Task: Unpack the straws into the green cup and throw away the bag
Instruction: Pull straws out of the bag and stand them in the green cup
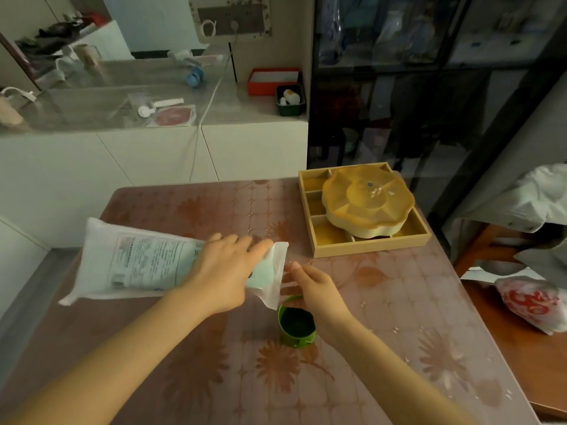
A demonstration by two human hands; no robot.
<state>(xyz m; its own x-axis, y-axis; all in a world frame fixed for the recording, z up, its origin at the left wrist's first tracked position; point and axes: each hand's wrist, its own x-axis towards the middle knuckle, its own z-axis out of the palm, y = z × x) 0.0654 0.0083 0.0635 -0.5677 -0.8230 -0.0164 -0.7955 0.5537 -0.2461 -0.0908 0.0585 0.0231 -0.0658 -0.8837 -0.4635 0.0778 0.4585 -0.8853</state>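
Above the cup (297, 325), your left hand (221, 271) clamps the bag (138, 262); your right hand (319, 289) hovers loosely apart. Next, tip the straws in.

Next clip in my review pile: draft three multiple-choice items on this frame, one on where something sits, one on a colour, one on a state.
1. Where is the wooden divided tray?
A. At the table's far right
B. On the white cabinet
C. Under the cup

2. What colour is the cup?
A. Red
B. Green
C. White

3. What is the state of the straw bag?
A. Lying flat on the table
B. Held off the table in the left hand
C. Crumpled on the floor

Answers:
1 A, the tray rests on the table near its far right corner, with a lobed yellow box on it.
2 B, the cup's wall and rim are green.
3 B, the left hand grips the bag near one end, which hangs just above the cup, while the right hand is by the cup's rim, fingers open.
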